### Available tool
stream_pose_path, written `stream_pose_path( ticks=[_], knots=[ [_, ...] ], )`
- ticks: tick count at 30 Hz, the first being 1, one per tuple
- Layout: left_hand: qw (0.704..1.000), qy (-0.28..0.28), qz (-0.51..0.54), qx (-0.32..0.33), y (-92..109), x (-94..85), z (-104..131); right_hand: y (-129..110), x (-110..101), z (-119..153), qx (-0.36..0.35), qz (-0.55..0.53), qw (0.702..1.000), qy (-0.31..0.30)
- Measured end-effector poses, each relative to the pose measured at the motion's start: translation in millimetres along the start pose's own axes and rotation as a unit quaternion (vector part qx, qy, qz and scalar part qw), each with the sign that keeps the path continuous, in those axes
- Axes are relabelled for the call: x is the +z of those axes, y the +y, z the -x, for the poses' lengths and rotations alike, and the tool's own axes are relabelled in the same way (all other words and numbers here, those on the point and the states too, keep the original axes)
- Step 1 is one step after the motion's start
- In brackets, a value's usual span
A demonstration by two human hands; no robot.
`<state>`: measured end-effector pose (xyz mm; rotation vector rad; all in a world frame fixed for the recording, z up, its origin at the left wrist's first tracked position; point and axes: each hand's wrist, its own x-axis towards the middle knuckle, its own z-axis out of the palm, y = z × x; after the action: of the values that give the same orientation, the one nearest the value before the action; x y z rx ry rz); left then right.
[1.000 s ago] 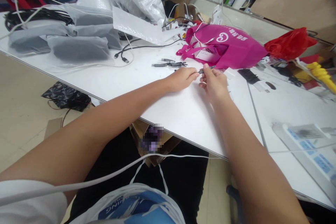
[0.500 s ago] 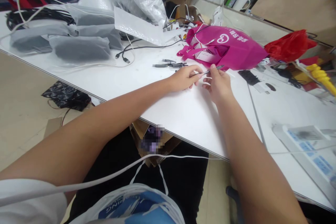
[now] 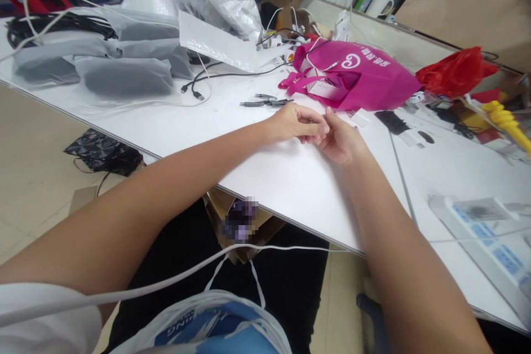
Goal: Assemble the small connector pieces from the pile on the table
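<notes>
Above the white tabletop (image 3: 282,171), my left hand (image 3: 305,124) and my right hand (image 3: 341,137) meet fingertip to fingertip. The left fingers are bent in a pinch, and the right thumb points up with the fingers curled behind the left ones. Between them they hold a slim pen, nearly all of it hidden by the fingers now. Just beyond my left wrist lie several dark pens (image 3: 265,102) on the table. A pink bag (image 3: 373,77) rests close behind my right hand.
Grey plastic-wrapped packages (image 3: 126,77) stand at the left, near a black USB cable (image 3: 199,95). A red plastic bag (image 3: 456,72) sits at the back right. The white-and-blue power strip (image 3: 485,243) lies at right. A white cable (image 3: 166,282) crosses over my lap.
My hands have drawn together, fingertips now meeting. The pen, seen stretched between them before, is now covered by my fingers. The right hand has turned, its palm showing more.
</notes>
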<state>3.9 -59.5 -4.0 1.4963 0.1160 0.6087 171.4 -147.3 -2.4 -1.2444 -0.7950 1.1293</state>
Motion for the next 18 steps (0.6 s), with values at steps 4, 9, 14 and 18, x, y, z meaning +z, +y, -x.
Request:
stream_pose_path(
  ticks=[4, 9, 14, 18],
  knots=[
    [1.0, -0.004, -0.004, -0.017, 1, 2.3, 0, 2, -1, 2, 0.016, -0.006, 0.999, -0.037],
    [1.0, -0.012, 0.004, -0.024, 7, 4.5, 3, 0, 1, 5, 0.024, -0.012, 0.998, -0.061],
    [0.999, -0.017, 0.003, -0.036, 14, 5.6, 4, -4, 2, 6, 0.022, -0.017, 0.998, -0.063],
    [0.999, -0.019, -0.011, -0.037, 11, 4.9, 4, -4, 3, 7, 0.028, -0.017, 0.998, -0.056]
  ],
)
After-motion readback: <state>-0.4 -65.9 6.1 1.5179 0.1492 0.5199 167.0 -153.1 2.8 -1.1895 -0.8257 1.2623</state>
